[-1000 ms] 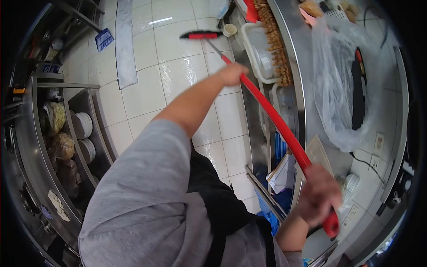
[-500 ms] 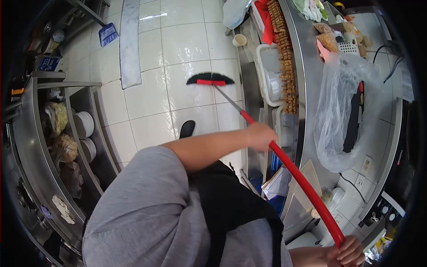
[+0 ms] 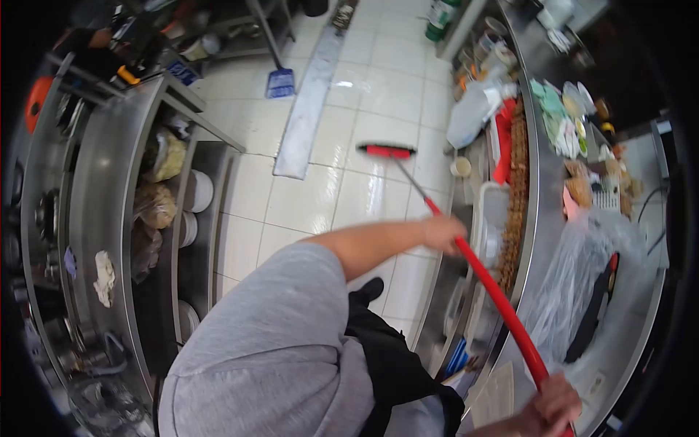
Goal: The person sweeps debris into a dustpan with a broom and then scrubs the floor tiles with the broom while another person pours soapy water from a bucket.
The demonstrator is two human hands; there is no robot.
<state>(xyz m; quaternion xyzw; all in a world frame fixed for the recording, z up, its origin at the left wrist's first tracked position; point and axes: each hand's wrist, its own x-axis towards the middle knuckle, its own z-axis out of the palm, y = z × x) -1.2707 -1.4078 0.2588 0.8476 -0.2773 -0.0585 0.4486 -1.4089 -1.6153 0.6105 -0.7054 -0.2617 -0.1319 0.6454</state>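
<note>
A long red-handled broom (image 3: 495, 291) slants across my front, its red and black head (image 3: 386, 151) down on the wet white tiles. My left hand (image 3: 443, 234) is wrapped round the handle partway along, where the red grip begins to thicken. Lower right, near the handle's top end, my right hand (image 3: 557, 404) is closed on it, slightly blurred. Beyond the broom head to the left, a blue dustpan (image 3: 280, 84) with a long handle rests on the floor.
A pale floor strip (image 3: 298, 142) runs away from me. Steel shelving (image 3: 109, 211) with plates and bags stands left. On the right, a steel counter (image 3: 542, 175) carries clear plastic wrap (image 3: 568, 277); below it are tubs and a paper cup (image 3: 460, 167).
The view has swung so the floor shows farther ahead. The broom head lies farther from me, near the floor's middle. Both hands keep their hold on the handle.
</note>
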